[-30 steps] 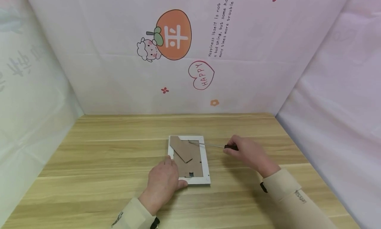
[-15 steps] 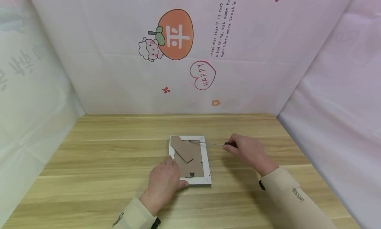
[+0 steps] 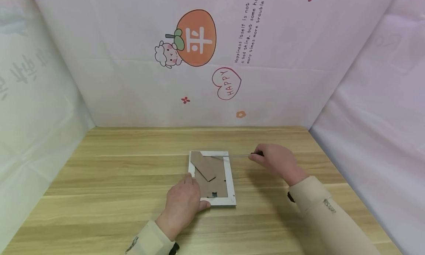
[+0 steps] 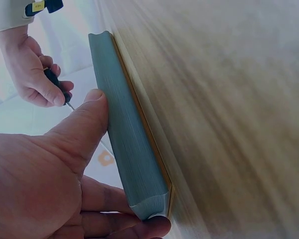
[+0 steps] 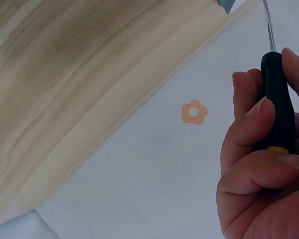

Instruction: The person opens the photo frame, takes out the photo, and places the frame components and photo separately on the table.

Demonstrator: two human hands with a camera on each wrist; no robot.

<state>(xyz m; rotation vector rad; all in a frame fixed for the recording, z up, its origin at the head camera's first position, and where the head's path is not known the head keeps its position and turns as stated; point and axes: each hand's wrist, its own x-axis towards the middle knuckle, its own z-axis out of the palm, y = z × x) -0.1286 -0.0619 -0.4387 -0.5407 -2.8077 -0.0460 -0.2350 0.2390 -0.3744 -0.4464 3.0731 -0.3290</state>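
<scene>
A picture frame lies face down on the table, white rim and brown backing board showing. Its easel leg lies slantwise across the board. My left hand holds the near left corner, thumb along the near edge and fingers at the left side. In the left wrist view, the thumb presses the frame's blue-grey side. My right hand grips a screwdriver by its dark handle. The thin shaft runs left over the rim, its tip by the board's far edge; exact contact cannot be made out.
The wood-grain table is enclosed by white printed cloth at the back and both sides. A small dark metal fitting sits near the backing board's near edge.
My right hand has moved slightly away from me, bringing the screwdriver's handle further back, so the shaft lies nearly level across the view. My left hand and the picture frame stay in place.
</scene>
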